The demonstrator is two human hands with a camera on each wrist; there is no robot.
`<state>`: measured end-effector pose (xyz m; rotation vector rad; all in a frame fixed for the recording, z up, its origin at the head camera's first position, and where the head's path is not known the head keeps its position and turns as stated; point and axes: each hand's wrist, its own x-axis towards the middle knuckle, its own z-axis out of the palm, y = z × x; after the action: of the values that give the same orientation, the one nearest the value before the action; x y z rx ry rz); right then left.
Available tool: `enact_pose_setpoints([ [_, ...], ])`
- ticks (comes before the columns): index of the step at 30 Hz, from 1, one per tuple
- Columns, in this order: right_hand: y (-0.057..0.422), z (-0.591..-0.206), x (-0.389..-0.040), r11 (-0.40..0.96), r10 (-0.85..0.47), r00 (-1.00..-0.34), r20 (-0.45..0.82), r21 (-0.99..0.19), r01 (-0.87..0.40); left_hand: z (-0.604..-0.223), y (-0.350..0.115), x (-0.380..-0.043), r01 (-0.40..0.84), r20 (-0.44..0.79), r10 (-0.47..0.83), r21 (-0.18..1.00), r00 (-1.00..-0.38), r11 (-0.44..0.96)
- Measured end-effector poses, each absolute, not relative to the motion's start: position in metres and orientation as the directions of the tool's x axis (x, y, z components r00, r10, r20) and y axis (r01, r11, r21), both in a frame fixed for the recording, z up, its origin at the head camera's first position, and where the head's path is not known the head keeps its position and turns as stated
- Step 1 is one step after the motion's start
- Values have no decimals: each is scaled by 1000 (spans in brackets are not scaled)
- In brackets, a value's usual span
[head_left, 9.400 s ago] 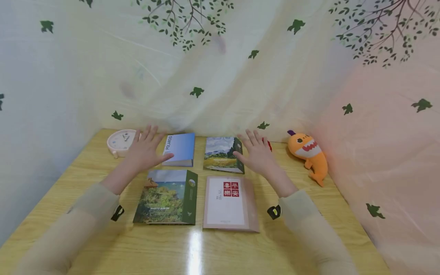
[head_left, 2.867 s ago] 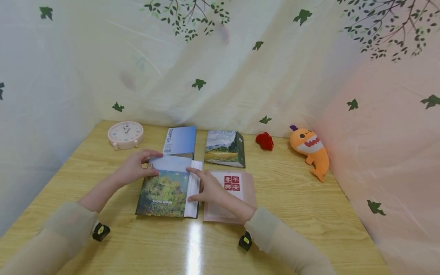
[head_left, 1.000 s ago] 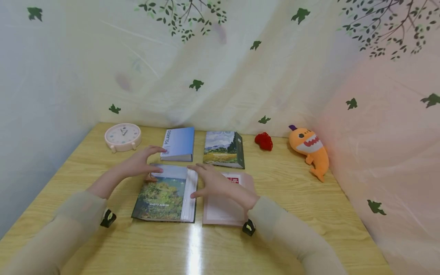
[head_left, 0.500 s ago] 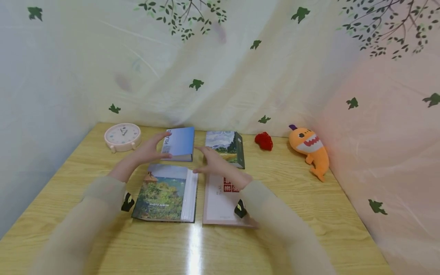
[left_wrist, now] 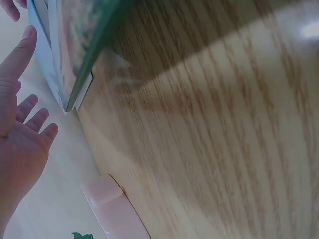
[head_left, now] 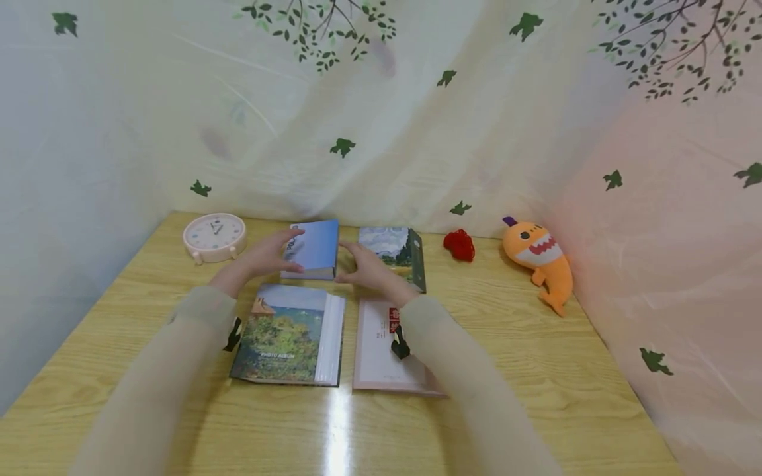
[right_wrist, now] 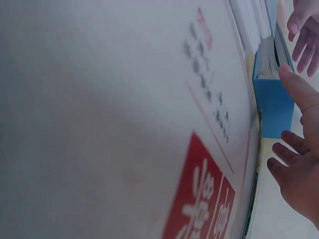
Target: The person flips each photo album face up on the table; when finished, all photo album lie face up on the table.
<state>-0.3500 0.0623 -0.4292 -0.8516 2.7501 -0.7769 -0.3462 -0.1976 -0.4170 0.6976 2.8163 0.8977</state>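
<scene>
Now | left hand (head_left: 262,258) fingers straight, on blue album's (head_left: 314,248) 9 o'clock edge | album at table (head_left: 536,370) far centre | right hand (head_left: 366,268) straight-fingered at its 3 o'clock edge | step: bracketing it; likely next: curl fingers, lift | landscape album (head_left: 288,334) at 6 o'clock, painted album (head_left: 395,254) crowds 3 o'clock | clock (head_left: 214,236) far left, plush shark (head_left: 538,261) far right

Head cam sits up high & looks forward and down over the whole wooden table (head_left: 536,370), so it's far back: all four albums, both arms, the curtain behind. Left wrist cam is v. close to the tabletop, tilted, showing wood grain, the green album (left_wrist: 82,47) corner & the left hand (left_wrist: 17,139). Right wrist cam hangs right over the white album w/ red squares (right_wrist: 149,124), blurry from being so near, facing the blue album (right_wrist: 271,107). Head & right wrist cams both see that blue album (head_left: 312,248).
</scene>
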Motion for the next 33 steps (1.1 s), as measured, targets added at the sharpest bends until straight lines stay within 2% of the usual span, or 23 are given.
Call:
enact_pose_setpoints([
  [7,57,-435,-360,736,-548,-836,-35,-496,-461,-423,-195,-353,408,-4,474,504,-880,761],
  [20,46,-441,-363,754,-506,-860,-63,-516,-406,-431,-196,-355,412,-8,480,500,-877,762],
  [33,42,-440,-360,712,-528,-847,-70,-580,-396,-434,-199,-359,384,-35,460,497,-887,778],
])
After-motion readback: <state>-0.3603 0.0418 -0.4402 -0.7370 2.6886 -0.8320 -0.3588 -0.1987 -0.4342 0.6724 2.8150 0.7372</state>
